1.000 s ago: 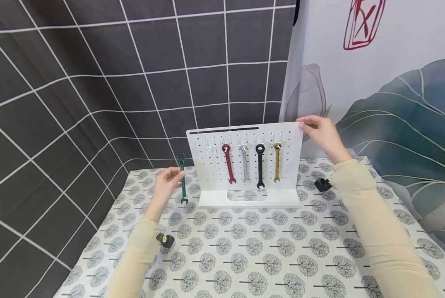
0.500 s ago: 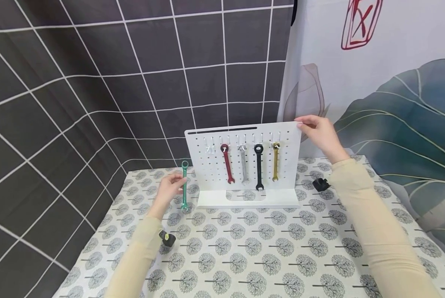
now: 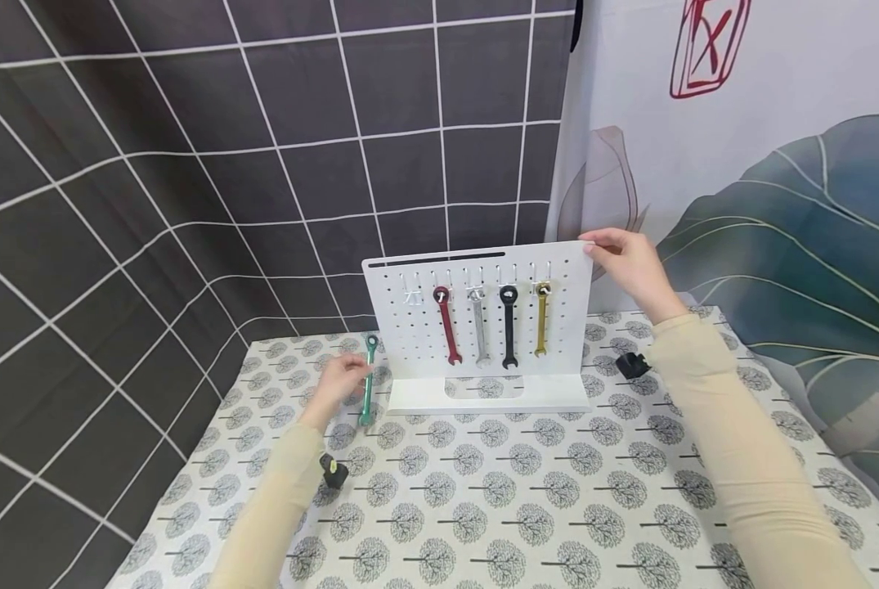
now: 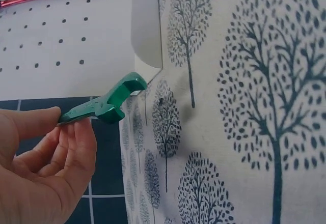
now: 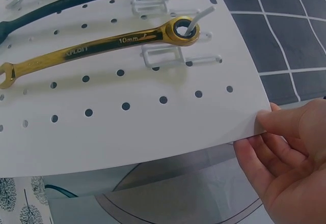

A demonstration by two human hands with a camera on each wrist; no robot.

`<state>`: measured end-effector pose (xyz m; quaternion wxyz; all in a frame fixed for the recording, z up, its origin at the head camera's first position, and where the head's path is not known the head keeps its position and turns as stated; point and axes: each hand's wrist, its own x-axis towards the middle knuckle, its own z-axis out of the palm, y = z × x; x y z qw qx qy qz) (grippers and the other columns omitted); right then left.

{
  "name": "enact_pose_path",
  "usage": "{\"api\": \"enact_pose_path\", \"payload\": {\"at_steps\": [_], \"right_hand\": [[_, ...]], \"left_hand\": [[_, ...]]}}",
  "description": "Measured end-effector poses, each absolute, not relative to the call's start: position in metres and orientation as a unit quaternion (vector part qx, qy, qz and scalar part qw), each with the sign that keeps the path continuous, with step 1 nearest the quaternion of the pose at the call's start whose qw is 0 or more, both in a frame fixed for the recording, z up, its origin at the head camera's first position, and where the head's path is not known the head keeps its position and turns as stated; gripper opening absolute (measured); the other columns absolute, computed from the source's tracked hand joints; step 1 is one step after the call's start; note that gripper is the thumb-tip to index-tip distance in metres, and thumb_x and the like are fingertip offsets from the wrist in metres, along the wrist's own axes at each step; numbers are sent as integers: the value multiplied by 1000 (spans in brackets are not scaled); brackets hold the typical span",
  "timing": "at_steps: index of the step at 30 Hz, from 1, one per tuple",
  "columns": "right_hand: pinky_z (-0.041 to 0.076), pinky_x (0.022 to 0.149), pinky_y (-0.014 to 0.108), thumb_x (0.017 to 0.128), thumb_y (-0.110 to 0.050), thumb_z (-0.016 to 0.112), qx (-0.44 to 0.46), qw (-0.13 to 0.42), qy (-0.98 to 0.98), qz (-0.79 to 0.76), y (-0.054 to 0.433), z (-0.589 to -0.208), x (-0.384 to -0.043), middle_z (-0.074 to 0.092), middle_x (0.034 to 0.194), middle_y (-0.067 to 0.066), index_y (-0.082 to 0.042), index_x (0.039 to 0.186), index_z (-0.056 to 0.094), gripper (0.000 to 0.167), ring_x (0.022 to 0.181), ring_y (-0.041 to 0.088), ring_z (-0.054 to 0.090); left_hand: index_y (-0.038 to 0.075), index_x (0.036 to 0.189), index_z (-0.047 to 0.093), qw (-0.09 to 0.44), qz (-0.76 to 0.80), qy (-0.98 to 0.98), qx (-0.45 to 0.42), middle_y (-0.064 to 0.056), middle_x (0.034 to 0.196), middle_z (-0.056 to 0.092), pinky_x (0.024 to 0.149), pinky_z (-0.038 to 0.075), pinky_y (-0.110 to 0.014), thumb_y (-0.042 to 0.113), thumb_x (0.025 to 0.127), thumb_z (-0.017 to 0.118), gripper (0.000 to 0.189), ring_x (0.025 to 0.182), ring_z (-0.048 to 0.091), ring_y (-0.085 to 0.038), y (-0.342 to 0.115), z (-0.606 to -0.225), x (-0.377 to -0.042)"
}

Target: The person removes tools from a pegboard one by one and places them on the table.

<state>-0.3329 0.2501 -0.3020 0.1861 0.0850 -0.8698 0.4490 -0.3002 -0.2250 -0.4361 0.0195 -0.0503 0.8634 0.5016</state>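
My left hand (image 3: 342, 383) pinches a green combination wrench (image 3: 369, 393) by its shaft, held upright just left of the white pegboard (image 3: 410, 343). In the left wrist view the wrench's open end (image 4: 119, 99) points away from my fingers. The thumb and fingers of my right hand (image 3: 626, 262) pinch the pegboard's upper right corner. On the board hang a red wrench (image 3: 448, 327), a silver wrench (image 3: 479, 327), a black wrench (image 3: 509, 327) and a gold wrench (image 3: 542, 319) marked 10mm. At the left of that row, a clear hook (image 3: 412, 294) carries nothing.
The board stands on its white base (image 3: 483, 405) over a tree-print tablecloth (image 3: 468, 491). Behind it hangs a dark grid-patterned curtain (image 3: 299, 147); a white printed curtain (image 3: 645, 180) is at the right. Black wrist mounts (image 3: 333, 472) sit on both forearms.
My left hand has moved slightly right and down, taking the green wrench lower beside the board, with its shaft turned a little. The right hand keeps its pinch on the corner.
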Motion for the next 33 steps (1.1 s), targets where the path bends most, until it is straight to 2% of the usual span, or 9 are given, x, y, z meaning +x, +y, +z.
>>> {"api": "enact_pose_path", "payload": {"at_steps": [7, 18, 27, 33], "right_hand": [[47, 89, 27, 102, -28, 61, 82, 177, -869, 455, 249, -302, -333, 66, 128, 20, -3, 129, 66, 36, 96, 2, 59], [46, 89, 26, 102, -26, 61, 88, 179, -871, 448, 250, -305, -332, 66, 127, 21, -2, 129, 65, 36, 95, 1, 59], [47, 86, 25, 103, -25, 61, 89, 175, -872, 447, 250, -303, -333, 66, 126, 21, -2, 129, 65, 35, 95, 4, 59], [47, 83, 22, 102, -26, 61, 93, 178, -872, 446, 250, -302, -334, 67, 125, 20, -2, 128, 66, 35, 91, -1, 59]], "left_hand": [[-4, 121, 63, 38, 479, 876, -42, -18, 111, 67, 88, 59, -44, 16, 98, 63, 30, 96, 64, -30, -223, -441, -301], [-6, 115, 64, 58, 463, 883, -39, -15, 105, 67, 75, 62, -30, 14, 96, 67, 28, 82, 62, -17, -223, -455, -307], [-8, 116, 63, 74, 468, 880, -28, -17, 106, 66, 74, 62, -31, 11, 96, 66, 29, 82, 65, -19, -223, -459, -307], [-9, 118, 62, 83, 478, 873, -38, -17, 104, 65, 75, 62, -31, 9, 95, 66, 29, 84, 65, -20, -223, -459, -306]]}}
